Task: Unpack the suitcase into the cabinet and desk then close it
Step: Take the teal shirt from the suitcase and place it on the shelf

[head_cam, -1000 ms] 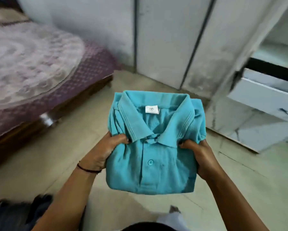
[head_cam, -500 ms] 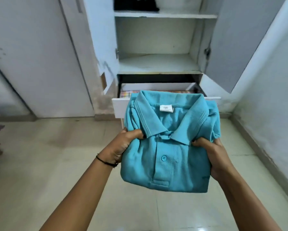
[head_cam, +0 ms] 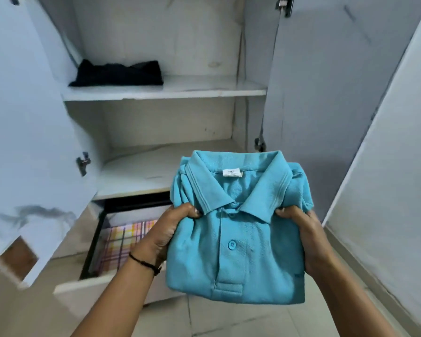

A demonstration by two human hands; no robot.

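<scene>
A folded teal polo shirt (head_cam: 241,229) is held flat in front of the open white cabinet (head_cam: 165,91). My left hand (head_cam: 165,232) grips its left edge, thumb on top by the collar. My right hand (head_cam: 302,229) grips its right edge the same way. The shirt hangs over the pulled-out bottom drawer (head_cam: 95,283) and just in front of the bare lower shelf (head_cam: 141,176). The suitcase is out of view.
A folded black garment (head_cam: 119,74) lies on the upper shelf. A checked pastel cloth (head_cam: 124,242) lies in the drawer. The left cabinet door (head_cam: 26,132) and right cabinet door (head_cam: 319,93) stand open. A wall (head_cam: 394,178) runs along the right; tiled floor below.
I have turned from the bed side of the room and come close to the cabinet. The shirt stays in both hands and is now level with the lower shelf.
</scene>
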